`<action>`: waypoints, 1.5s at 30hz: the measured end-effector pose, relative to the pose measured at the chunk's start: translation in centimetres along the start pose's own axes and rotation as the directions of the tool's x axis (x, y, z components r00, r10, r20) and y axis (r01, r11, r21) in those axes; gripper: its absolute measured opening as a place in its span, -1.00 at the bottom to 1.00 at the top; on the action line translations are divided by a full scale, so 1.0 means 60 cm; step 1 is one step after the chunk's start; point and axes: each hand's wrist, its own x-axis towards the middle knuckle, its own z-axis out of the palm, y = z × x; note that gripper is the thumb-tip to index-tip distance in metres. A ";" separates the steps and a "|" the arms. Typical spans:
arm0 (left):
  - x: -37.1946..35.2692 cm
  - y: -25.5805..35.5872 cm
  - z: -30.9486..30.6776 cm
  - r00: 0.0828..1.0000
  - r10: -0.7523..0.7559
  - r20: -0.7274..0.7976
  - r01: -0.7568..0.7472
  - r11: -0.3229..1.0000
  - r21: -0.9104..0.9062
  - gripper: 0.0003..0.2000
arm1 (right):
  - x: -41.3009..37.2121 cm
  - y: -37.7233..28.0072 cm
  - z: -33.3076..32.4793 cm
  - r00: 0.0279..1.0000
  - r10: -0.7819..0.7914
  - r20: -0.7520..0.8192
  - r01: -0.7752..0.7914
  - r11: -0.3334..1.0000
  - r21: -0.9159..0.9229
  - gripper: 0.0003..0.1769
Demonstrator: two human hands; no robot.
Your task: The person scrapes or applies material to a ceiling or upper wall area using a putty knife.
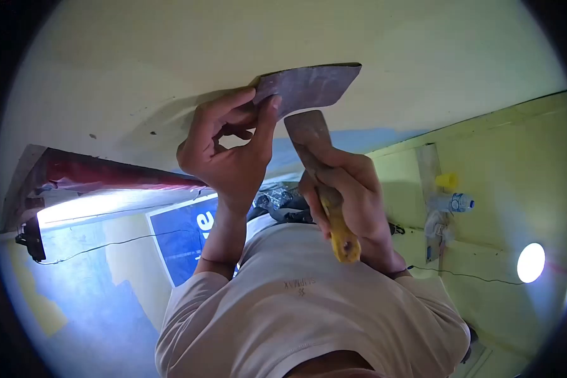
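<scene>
My left hand [233,142] pinches one corner of a thin, grey, slightly bowed rectangular plate [309,87] between thumb and fingers. Whitish smears mark the plate's face, and its long upper edge is dark. In my right hand [353,189] is a putty knife [310,129], its yellow handle [345,242] pointing down toward my chest. The knife's blade tip sits just below the plate's lower edge. Both tools are in front of a broad pale painted surface [422,50], where my left hand throws a shadow.
A red strip [107,173] runs along the left above a bright light. Below is a blue sign [176,246] with white lettering. At right, a plastic bottle [457,202] and a yellow cup-like object [447,181] are beside a grey board [429,164]. Thin cables hang on both sides.
</scene>
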 end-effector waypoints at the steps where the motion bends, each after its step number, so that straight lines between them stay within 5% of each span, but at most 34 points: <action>1: -0.004 0.002 -0.003 1.000 -0.018 0.003 0.018 1.000 0.003 -0.71 | -0.015 -0.020 0.012 1.000 -0.024 -0.002 0.024 0.999 0.037 -0.38; 6: -0.004 0.005 -0.004 0.999 -0.028 0.022 0.028 1.000 0.008 -0.71 | 0.013 -0.023 0.007 0.994 -0.106 0.005 0.105 0.990 0.090 -0.39; 10: 0.000 0.002 0.001 1.000 0.017 -0.003 -0.017 0.999 -0.034 -0.71 | 0.013 0.024 -0.001 0.998 0.028 -0.059 -0.022 0.995 0.092 -0.40; 22: 0.004 0.010 -0.003 1.000 -0.010 0.012 0.009 1.000 0.010 -0.74 | 0.014 -0.017 -0.006 0.993 -0.109 0.036 0.100 0.975 0.196 -0.43; 26: 0.001 0.010 -0.003 1.000 0.011 0.015 -0.012 1.000 0.027 -0.74 | 0.009 0.022 -0.015 0.996 0.007 -0.092 0.002 0.996 0.091 -0.42; 34: 0.000 0.013 0.000 0.998 -0.057 0.002 0.057 0.998 0.003 -0.74 | 0.008 -0.015 0.002 0.973 -0.228 0.015 0.227 0.973 0.041 -0.42; 40: -0.001 0.015 -0.003 1.000 -0.024 0.007 0.024 0.999 0.035 -0.75 | 0.018 0.029 -0.011 0.998 -0.042 -0.046 0.044 0.997 0.057 -0.45; 45: 0.000 0.016 -0.002 0.998 -0.065 0.002 0.065 0.998 0.015 -0.76 | -0.013 -0.015 0.005 0.992 -0.122 -0.021 0.122 0.992 0.042 -0.43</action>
